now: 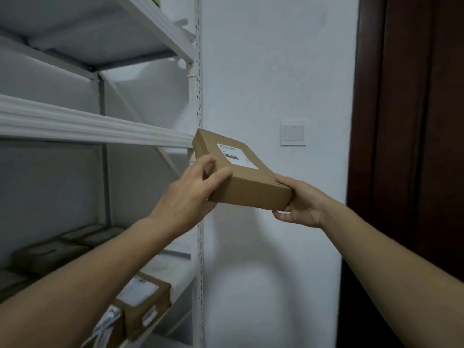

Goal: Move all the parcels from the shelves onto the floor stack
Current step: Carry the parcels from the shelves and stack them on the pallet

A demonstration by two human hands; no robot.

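Forearms enter from 6 o'clock. Left hand [188, 194] grip: fingers curled over the near-left corner of a labelled box [251, 189]. Right hand [302, 204] grip: thumb above, fingers beneath the near-right corner. Box held in the air, just beside the shelf [100, 126] edge at 9 o'clock. Further parcels [143, 305] at 7 o'clock.

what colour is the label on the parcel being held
White with a small black patch, on the brown parcel; the label shows in the head view.

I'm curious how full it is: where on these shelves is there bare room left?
Bare: a strip of the lower shelf between the labelled parcels and the upright. Crowded: its left, with dim parcels packed close. The middle shelf hides its top.
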